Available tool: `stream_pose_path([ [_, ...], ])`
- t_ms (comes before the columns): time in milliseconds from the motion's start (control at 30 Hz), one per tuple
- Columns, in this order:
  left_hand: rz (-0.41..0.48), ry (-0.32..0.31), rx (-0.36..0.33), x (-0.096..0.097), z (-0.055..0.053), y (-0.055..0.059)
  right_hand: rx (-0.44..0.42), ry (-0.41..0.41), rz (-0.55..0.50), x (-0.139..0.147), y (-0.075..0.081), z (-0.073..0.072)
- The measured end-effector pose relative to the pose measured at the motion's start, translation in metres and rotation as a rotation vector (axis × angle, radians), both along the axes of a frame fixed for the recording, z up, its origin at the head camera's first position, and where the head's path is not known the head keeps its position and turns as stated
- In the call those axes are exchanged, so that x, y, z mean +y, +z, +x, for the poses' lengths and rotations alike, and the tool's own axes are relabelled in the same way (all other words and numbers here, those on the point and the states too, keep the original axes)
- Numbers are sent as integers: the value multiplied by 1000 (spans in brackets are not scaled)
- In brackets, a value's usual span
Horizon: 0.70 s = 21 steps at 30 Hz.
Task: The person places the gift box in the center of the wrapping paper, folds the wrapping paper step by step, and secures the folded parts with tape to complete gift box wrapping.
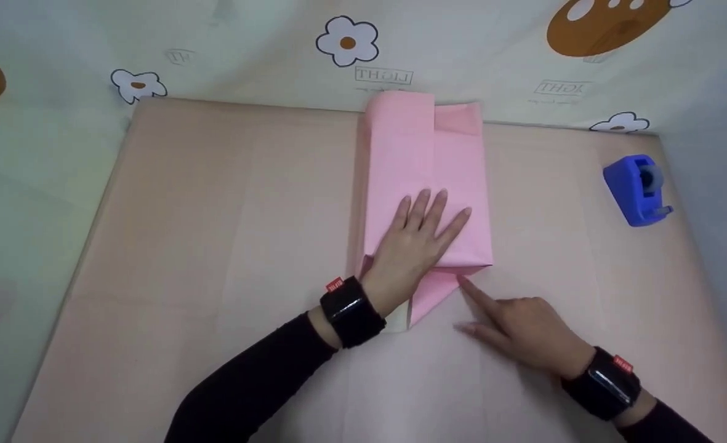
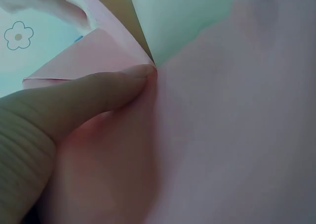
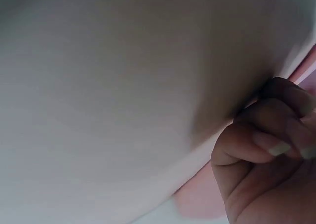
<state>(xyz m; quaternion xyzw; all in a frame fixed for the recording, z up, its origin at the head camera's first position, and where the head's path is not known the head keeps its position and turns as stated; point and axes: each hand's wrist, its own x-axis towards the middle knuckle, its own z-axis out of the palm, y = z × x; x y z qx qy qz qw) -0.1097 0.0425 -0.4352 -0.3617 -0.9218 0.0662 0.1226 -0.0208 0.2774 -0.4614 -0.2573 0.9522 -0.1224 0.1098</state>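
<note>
A box wrapped in pink paper [image 1: 461, 178] lies lengthwise at the table's far middle. My left hand [image 1: 403, 258] presses on its top near the close end, fingers straight and spread. In the left wrist view the thumb [image 2: 103, 90] rests at a creased corner of the paper, beside a pale inner side and a brown strip. At the near end, a slanted pink flap [image 1: 434, 292] sticks out toward me. My right hand [image 1: 532, 329] touches that flap with a straight index fingertip close under the box's right corner; its other fingers are bent in the right wrist view.
A blue tape dispenser [image 1: 637, 191] stands at the table's right side. Pale pinkish covering lies over the table [image 1: 184, 246]. Behind it hangs a light sheet [image 1: 265, 55] printed with flowers and brown shapes. The paper's far end stands open at the table's back edge.
</note>
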Motion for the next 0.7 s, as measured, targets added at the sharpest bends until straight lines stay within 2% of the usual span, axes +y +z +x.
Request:
stream_pose_path([
  [100, -14, 5, -10, 0, 0, 1, 32, -43, 11, 10, 0, -7],
  [233, 0, 2, -4, 1, 0, 1, 57, 2, 10, 9, 0, -6],
  [433, 30, 3, 31, -1, 0, -1, 61, 123, -13, -19, -1, 13],
  [600, 43, -1, 44, 0, -1, -2, 8, 242, -64, -55, 1, 36],
  [700, 41, -11, 28, 1, -1, -2, 10, 278, -117, -62, 8, 37],
])
